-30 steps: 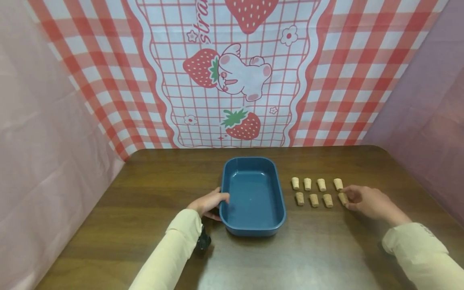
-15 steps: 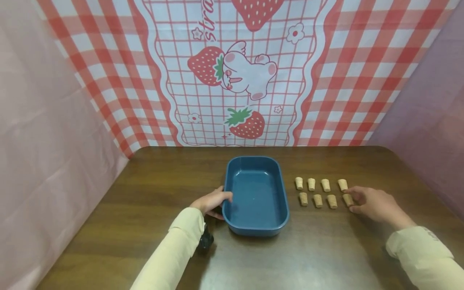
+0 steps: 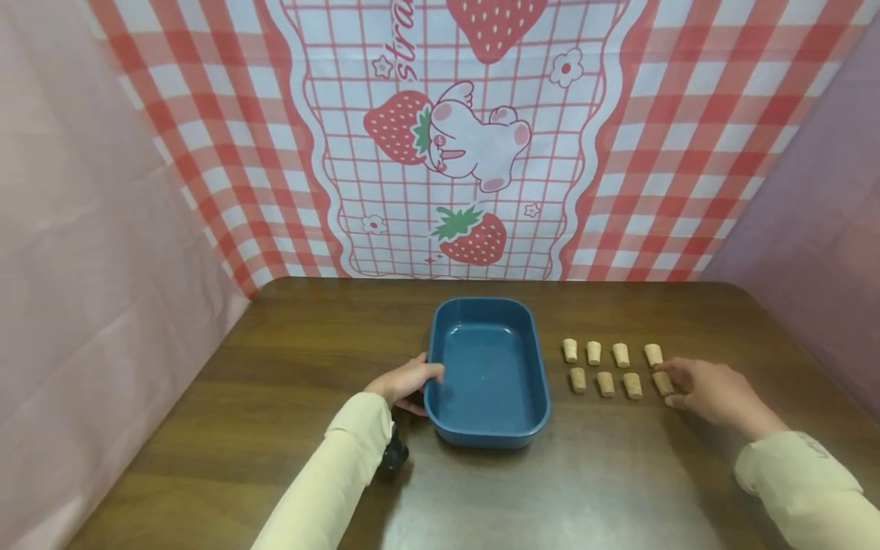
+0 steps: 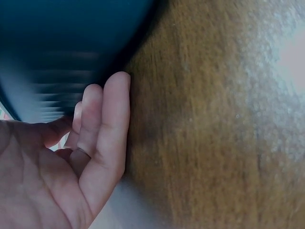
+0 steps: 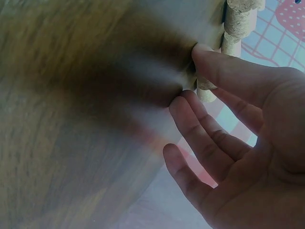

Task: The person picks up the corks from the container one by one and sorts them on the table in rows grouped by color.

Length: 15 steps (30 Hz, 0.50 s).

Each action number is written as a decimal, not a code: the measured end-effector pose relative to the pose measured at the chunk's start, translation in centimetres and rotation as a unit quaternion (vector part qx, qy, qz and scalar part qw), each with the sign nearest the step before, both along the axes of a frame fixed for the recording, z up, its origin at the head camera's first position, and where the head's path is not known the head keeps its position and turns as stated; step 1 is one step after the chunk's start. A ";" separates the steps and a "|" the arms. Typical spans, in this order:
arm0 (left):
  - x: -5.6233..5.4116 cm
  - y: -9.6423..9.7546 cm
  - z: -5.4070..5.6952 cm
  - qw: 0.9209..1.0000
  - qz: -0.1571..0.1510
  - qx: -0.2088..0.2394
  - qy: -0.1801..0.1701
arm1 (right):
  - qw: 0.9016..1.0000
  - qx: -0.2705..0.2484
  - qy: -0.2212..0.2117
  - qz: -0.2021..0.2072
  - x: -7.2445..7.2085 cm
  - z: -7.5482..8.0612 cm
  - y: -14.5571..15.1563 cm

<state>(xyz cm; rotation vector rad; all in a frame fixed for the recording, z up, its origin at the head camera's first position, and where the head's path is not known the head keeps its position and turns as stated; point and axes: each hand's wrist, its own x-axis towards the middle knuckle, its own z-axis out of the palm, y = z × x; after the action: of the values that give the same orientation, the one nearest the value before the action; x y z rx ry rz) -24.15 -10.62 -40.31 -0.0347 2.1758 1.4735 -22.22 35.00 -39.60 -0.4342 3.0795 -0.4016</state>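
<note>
A deep blue rectangular basin [image 3: 481,382] stands on the wooden table. At its left side my left hand [image 3: 404,382] grips it, the thumb over the rim and the other fingers outside. The left wrist view shows those fingers [image 4: 114,105] against the basin's outer wall, low by the table. Two rows of small tapered corks lie to the right of the basin. My right hand [image 3: 711,389] pinches the rightmost near cork [image 3: 663,383] between thumb and index finger. Its fingertips also come close to the rightmost far cork [image 3: 654,354]. In the right wrist view, the thumb partly hides the corks.
Several other corks, such as one pale cork [image 3: 570,351] and one darker cork [image 3: 578,380], lie between the basin and my right hand. A strawberry-patterned cloth [image 3: 467,153] hangs behind the table's far edge. Pinkish curtains [image 3: 124,252] hang at both sides.
The head view has shifted a little, so everything sits further right in it. Both hands keep their places at the basin and the cork.
</note>
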 end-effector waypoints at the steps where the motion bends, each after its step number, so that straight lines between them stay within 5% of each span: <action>1: 0.0 0.1 0.0 1.000 -0.001 0.000 0.000 | 1.000 0.000 0.000 -0.002 0.1 0.0 0.1; 15: 0.0 0.2 0.0 1.000 0.001 -0.003 0.003 | 1.000 -0.002 0.004 -0.009 0.0 -0.4 0.2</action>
<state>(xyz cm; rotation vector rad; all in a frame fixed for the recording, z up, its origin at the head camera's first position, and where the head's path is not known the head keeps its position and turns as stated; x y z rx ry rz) -24.13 -10.42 -40.33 -0.0344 2.1867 1.4698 -22.21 35.20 -39.99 -0.4087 3.0939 -0.4072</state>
